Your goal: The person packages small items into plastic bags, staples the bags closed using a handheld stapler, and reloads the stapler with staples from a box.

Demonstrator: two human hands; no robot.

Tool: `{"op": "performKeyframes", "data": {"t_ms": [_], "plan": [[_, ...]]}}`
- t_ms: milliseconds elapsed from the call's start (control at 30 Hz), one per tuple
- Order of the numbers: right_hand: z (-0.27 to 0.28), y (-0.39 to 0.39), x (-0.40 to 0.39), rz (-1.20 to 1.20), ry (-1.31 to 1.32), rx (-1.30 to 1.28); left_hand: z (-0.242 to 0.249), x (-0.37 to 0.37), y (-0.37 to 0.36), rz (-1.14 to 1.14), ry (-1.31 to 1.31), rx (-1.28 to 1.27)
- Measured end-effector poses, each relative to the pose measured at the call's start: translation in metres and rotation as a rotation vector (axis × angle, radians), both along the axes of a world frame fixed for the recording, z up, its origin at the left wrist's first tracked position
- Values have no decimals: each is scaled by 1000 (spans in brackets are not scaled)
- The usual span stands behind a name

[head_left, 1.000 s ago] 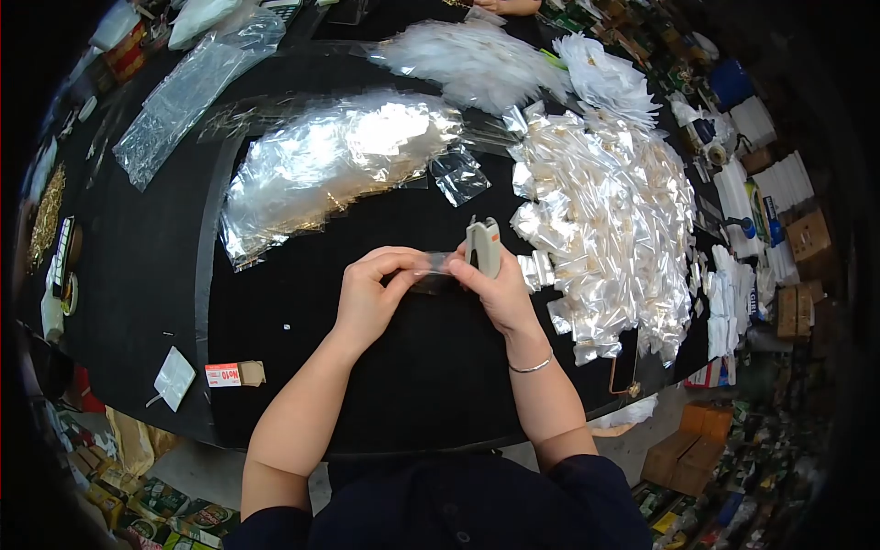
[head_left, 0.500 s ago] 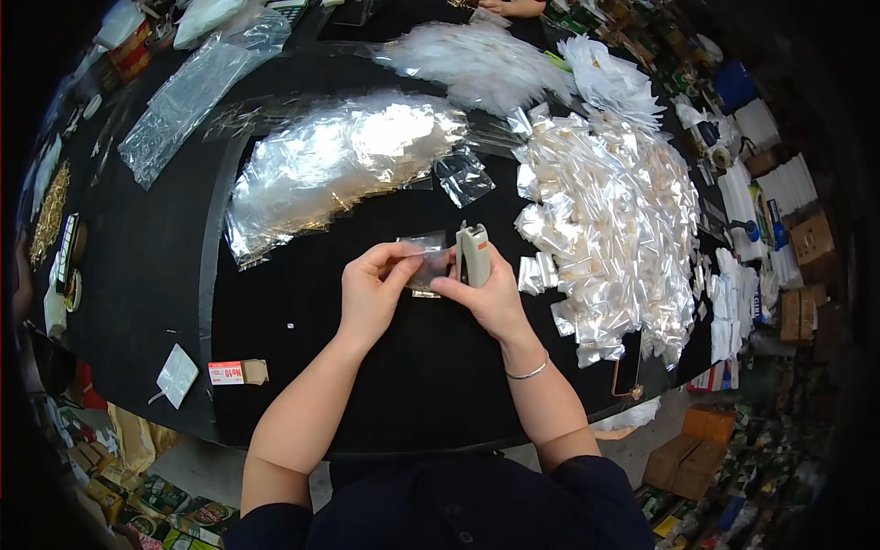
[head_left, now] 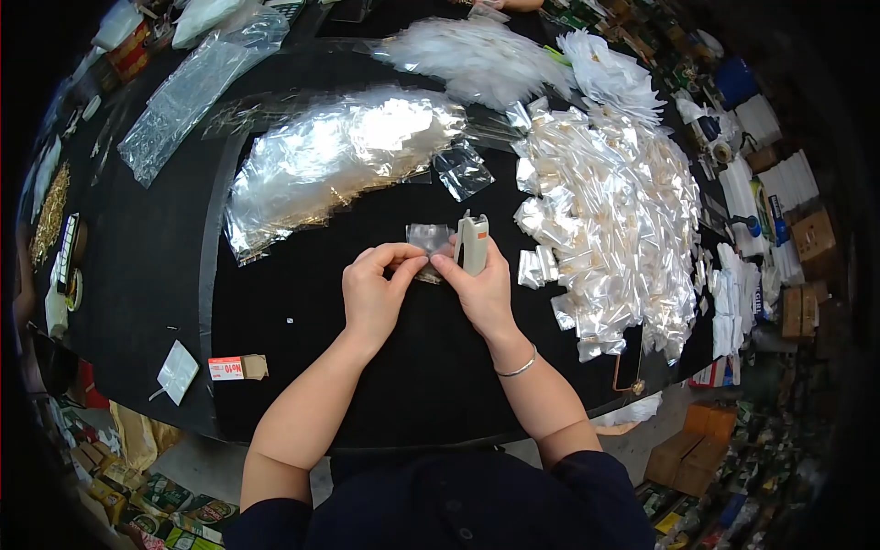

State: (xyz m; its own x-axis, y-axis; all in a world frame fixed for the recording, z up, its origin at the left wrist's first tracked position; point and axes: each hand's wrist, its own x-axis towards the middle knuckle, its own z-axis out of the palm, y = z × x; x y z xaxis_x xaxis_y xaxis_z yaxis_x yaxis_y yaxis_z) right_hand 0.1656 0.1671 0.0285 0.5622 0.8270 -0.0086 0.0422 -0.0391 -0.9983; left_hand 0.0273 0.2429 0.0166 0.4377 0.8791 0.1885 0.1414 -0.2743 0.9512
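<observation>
A small clear plastic bag point(head_left: 427, 236) is pinched at its lower part between the fingertips of both hands, over the black tabletop. My left hand point(head_left: 374, 286) is closed on the bag's left side with thumb and forefinger. My right hand point(head_left: 483, 291) keeps a pale grey stapler point(head_left: 473, 244) upright in its palm, while its thumb tip presses on the bag. The two thumbs nearly meet. Something gold-coloured shows at the bag's lower edge, mostly behind the fingers. Beyond the hands lies a loose clear bag point(head_left: 462, 171).
Flat shiny bags point(head_left: 339, 151) fan out ahead on the left. A heap of folded clear packets point(head_left: 614, 220) covers the right side. A red-and-white No10 box point(head_left: 227, 368) and a white packet point(head_left: 178, 371) lie at left front. Another person's arm point(head_left: 521, 5) shows at the far edge.
The bag has turned flatter and straighter between the fingers. My right thumb has moved left onto it, close to the left thumb. The stapler has shifted slightly up and stays in my right hand.
</observation>
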Motion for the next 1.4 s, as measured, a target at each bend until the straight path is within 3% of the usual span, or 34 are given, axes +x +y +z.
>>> {"op": "performKeyframes", "data": {"t_ms": [100,167,267,333,367,467,567,733,867,933,1067,1200,1300,1333,1400], "plan": [[0,-1,3,-4,39,-26,-2,2,-1,2,-185,-233],[1,-2,7,-19,214,-72,0,3,-2,6,-192,-258],[1,-2,7,-30,205,-54,2,2,-1,6,-202,-308],[2,-2,7,-38,202,-46,0,-3,1,-26,54,54],[2,-2,6,-48,138,-42,-1,-4,2,-39,183,236],[2,1,7,-68,8,-30,6,-4,0,-27,205,304],[2,6,13,-204,-753,342,11,-1,-6,-40,216,336],[9,-1,2,49,-693,311,7,3,-21,-120,153,220],[17,-6,24,-105,-983,158,9,6,-28,-158,72,140],[25,-5,44,-296,-1122,54,9,7,-25,-162,51,127],[34,25,62,-91,-839,-6,7,9,-19,-101,-28,-65],[-1,75,71,25,-936,18,2,7,-11,-95,-42,-2],[-23,101,75,-60,-1211,33,3,1,-4,-85,-19,-31],[-25,103,76,-58,-1211,35,3,0,-1,-83,-19,-30],[-31,98,81,-82,-969,12,2,0,4,-64,-30,-53]]}}
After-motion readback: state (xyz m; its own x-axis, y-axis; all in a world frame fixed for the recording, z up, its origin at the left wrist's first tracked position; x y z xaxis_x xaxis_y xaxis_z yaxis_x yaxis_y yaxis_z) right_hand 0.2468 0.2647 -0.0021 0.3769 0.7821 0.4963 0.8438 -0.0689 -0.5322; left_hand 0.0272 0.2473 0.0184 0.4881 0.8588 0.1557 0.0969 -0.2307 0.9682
